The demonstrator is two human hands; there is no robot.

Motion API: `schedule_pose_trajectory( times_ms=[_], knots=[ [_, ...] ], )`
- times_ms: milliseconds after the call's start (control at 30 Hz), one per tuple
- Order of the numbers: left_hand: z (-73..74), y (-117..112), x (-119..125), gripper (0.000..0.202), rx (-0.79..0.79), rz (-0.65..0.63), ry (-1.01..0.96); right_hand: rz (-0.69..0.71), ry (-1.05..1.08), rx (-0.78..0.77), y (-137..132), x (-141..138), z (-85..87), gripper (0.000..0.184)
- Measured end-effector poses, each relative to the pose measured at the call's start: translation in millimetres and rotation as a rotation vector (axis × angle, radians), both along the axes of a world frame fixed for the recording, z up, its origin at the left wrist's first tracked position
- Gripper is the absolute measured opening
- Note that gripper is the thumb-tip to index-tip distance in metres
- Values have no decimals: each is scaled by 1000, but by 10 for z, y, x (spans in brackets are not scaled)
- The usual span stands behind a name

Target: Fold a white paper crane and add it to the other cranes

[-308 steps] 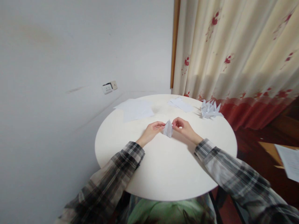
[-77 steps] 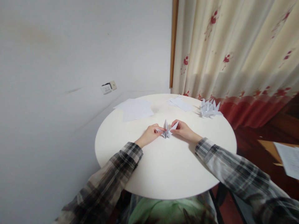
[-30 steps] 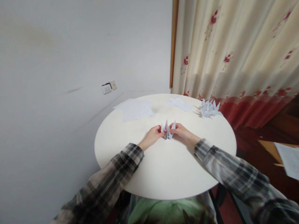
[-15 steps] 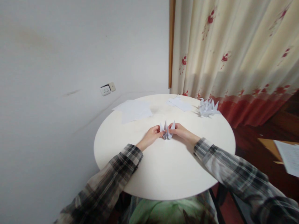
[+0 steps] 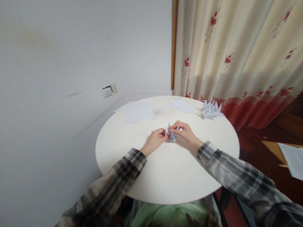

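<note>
Fold (image 5: 173, 137): small white paper piece, points up, mid-table, between the hands; farther from near rim than from far rim. Can't tell if its base touches the top.
Left hand (image 5: 155, 139): thumb and fingers closed on fold's left side.
Right hand (image 5: 186, 131): pinching fold from the right, fingertips across its upper part; grips close together.
Table (image 5: 170, 178): round, white; broad stretch of top between fold and near rim, more out to the left rim.
Forearms: plaid left sleeve (image 5: 129, 164) and right sleeve (image 5: 214, 156) cross the near rim on either side.
Sheets (image 5: 138, 113): flat, overlapping, far left; one corner at the rim, overhang unclear.
Slips (image 5: 183, 106): smaller papers, flat, by far rim, between sheets and pile.
Pile (image 5: 211, 110): spiky folded pieces, right of slips, hard by far-right rim; well apart from right hand.
Wall (image 5: 59, 63): runs along the table's left and far side.
Curtain (image 5: 236, 47): hangs behind pile.
</note>
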State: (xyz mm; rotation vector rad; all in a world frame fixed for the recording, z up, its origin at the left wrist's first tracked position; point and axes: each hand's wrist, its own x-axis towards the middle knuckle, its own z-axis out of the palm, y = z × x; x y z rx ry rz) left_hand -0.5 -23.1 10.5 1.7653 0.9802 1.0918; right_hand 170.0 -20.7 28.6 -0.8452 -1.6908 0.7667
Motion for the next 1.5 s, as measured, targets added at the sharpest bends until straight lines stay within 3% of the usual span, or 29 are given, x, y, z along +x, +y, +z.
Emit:
schedule_pose_trajectory(
  times_ms=[367,567,733,867,1133,1500],
  knots=[
    [107,-52,36,15,35,-46,41,0,-103,83,22,48,21,12],
    [229,-7,-70,26,35,-66,-32,92,-48,-103,13,69,6,18],
    [221,7,-83,23,2,-171,-127,160,-7,-203,-18,66,8,21],
    [216,0,-65,23,28,-179,-131,193,9,-231,-44,51,20,22],
    [230,-15,-71,8,200,-89,-4,197,-31,-236,-31,71,11,20],
    [292,-74,-100,7,674,26,201,101,-95,-114,29,59,-11,20]
  ],
)
